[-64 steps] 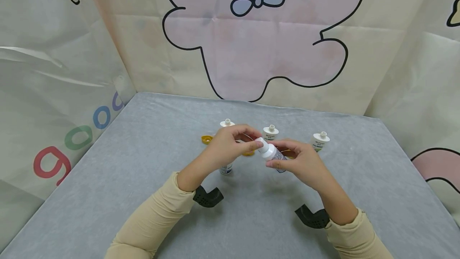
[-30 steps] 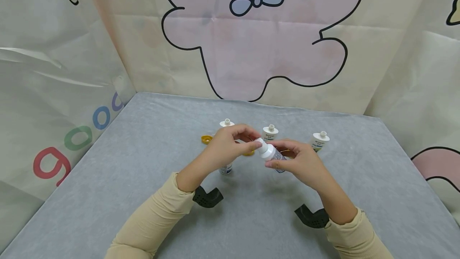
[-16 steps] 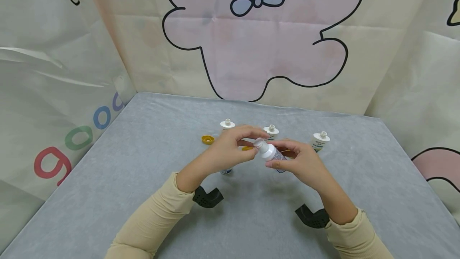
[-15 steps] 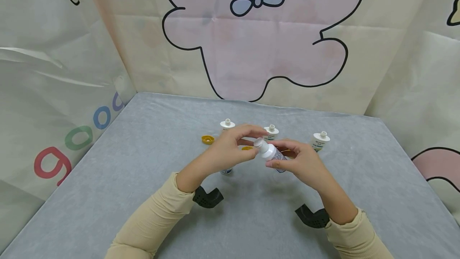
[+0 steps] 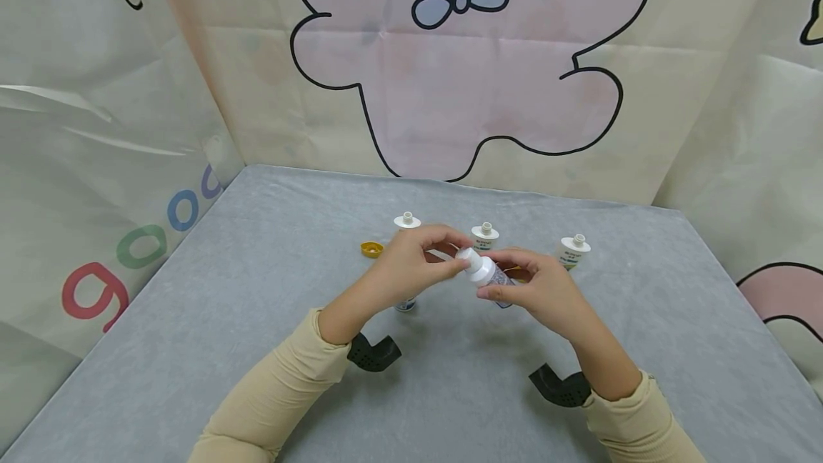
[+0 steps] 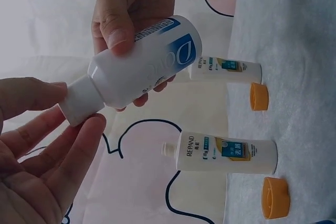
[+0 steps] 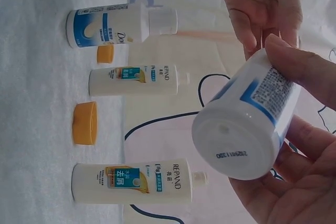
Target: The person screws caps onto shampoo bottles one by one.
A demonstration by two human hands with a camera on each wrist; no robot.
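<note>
A white Dove bottle [image 6: 155, 64] with a blue label is held tilted above the table, its cap end toward the left. My right hand [image 5: 540, 291] grips the bottle's body between thumb and fingers. With thumb and fingertips my left hand [image 5: 411, 263] pinches the white cap [image 6: 81, 100], which sits on the bottle's neck. In the right wrist view the bottle's round base [image 7: 233, 145] faces the camera, with a printed code on it.
Three white Repand bottles with bare necks stand behind the hands: left [image 5: 407, 221], middle [image 5: 484, 237] and right [image 5: 571, 252]. A second Dove bottle [image 7: 118, 24], capped, stands beyond my left hand. Orange caps [image 7: 85, 123] lie on the grey cloth [image 5: 308, 234].
Half a second ago my left fingers were spread off the cap; now they pinch it again, as they did a second ago. The right hand and bottle have hardly moved.
</note>
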